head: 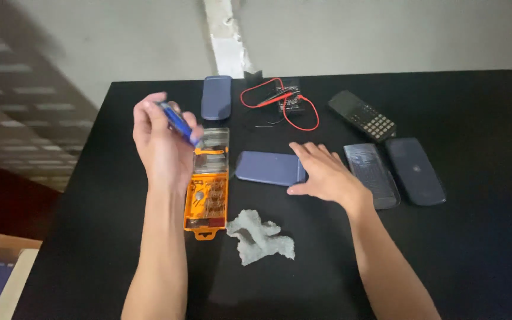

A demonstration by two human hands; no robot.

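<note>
Near desk (475, 249) centre | left hand (160, 142) fingers pinch blue screwdriver (179, 123) above orange bit case (207, 186) | light, stiff, slick; grip mid-handle | right hand (326, 172) flat, fingers spread on blue calculator cover (268, 168)

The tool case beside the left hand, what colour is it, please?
Orange tool case, head view.

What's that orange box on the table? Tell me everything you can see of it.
The orange box is a flat, long plastic case lying on the black table, its length running away from the viewer. It has a clear lid or upper section at the far end and small slots that seem to hold rows of metal bits, too small to tell apart. A tab sticks out at its near end. The left hand, holding a blue tool, is raised over its far left side. A crumpled grey cloth lies just to its right.
</note>
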